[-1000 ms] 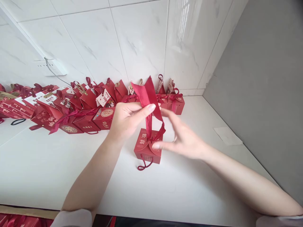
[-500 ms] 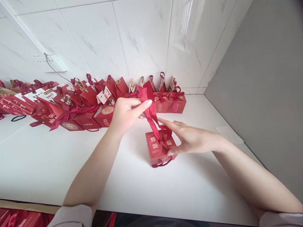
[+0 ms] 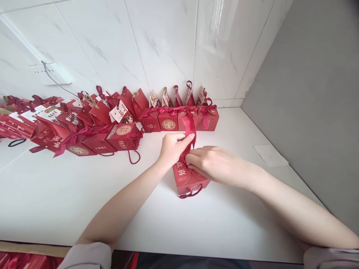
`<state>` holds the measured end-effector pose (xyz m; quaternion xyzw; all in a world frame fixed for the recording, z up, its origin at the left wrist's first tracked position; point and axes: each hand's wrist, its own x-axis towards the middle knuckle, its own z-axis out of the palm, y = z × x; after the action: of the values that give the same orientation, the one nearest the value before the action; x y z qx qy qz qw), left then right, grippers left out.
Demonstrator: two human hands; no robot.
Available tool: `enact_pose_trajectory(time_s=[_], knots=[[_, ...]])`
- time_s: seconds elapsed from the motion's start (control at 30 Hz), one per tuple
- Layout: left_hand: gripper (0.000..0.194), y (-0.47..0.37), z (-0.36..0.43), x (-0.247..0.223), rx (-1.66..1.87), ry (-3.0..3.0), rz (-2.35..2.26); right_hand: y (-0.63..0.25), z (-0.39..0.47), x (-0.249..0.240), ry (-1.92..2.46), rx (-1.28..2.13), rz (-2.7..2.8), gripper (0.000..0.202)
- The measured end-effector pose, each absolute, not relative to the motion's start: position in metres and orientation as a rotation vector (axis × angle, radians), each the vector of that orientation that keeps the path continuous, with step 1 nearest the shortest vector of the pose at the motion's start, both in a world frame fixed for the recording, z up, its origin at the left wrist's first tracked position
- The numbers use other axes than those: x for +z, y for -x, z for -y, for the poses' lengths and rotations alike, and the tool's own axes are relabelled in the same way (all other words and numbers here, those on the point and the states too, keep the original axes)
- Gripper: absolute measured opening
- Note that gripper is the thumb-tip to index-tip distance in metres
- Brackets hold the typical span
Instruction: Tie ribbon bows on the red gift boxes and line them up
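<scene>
A red gift box [image 3: 186, 180] with pale printed characters and a twisted cord handle stands on the white table in front of me. Red ribbon [image 3: 190, 126] rises from its top. My left hand [image 3: 176, 147] pinches the ribbon between thumb and fingers, above and behind the box. Low over the box top, my right hand [image 3: 213, 162] is closed with its fingertips at the base of the ribbon. It covers the box's right part, and its fingertips are partly hidden.
Finished-looking red boxes with bows [image 3: 169, 121] line the wall behind. More red boxes and bags [image 3: 92, 140] crowd the left. A white paper sheet [image 3: 270, 155] lies at right by the grey panel [image 3: 308, 93]. Red boxes [image 3: 25, 260] fill a carton below the table's front edge.
My left hand has moved right and down with the ribbon, nearer the box. My right hand has gone from spread fingers at the box's side to closed fingers at the ribbon's base.
</scene>
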<state>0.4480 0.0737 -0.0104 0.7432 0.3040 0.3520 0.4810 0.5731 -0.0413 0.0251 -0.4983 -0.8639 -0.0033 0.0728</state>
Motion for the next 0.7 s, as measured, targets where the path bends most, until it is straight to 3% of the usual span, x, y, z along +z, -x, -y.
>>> enact_pose_trajectory(time_s=[0.4, 0.7], knots=[[0.055, -0.450, -0.089, -0.026, 0.662, -2.066, -0.722, -0.563, 0.032, 0.004, 1.493, -0.476, 2.720, 0.028], [0.056, -0.451, -0.083, -0.031, 0.661, -2.003, -0.666, -0.580, 0.041, 0.019, 1.456, 0.001, 2.531, 0.010]])
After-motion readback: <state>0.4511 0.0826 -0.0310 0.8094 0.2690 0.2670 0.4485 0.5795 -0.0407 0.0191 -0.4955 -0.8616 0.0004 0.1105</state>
